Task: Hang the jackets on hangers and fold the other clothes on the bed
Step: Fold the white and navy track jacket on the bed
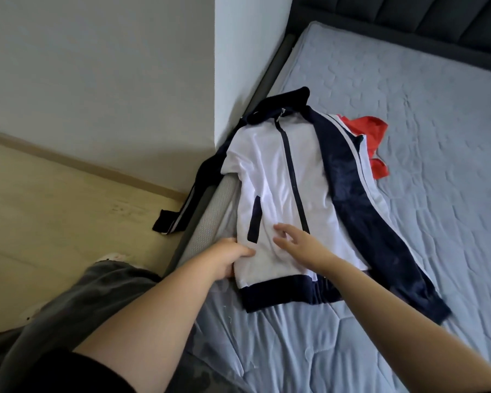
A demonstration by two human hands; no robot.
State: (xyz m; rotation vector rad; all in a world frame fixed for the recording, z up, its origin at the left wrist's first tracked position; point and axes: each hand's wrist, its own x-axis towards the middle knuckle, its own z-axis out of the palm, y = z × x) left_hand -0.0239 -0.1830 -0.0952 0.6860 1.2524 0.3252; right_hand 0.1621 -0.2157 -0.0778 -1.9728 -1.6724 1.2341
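The jacket (278, 180) lies flat at the edge of the bed (408, 109). My left hand (230, 259) pinches its side; my right hand (295, 242) is spread, holding nothing. Risk: the sleeve (176, 211) dangling floorward could drag it off.

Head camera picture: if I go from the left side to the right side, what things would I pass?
Wooden floor → dangling navy sleeve → left hand gripping the jacket → right hand, open → red cloth → bare blue mattress.
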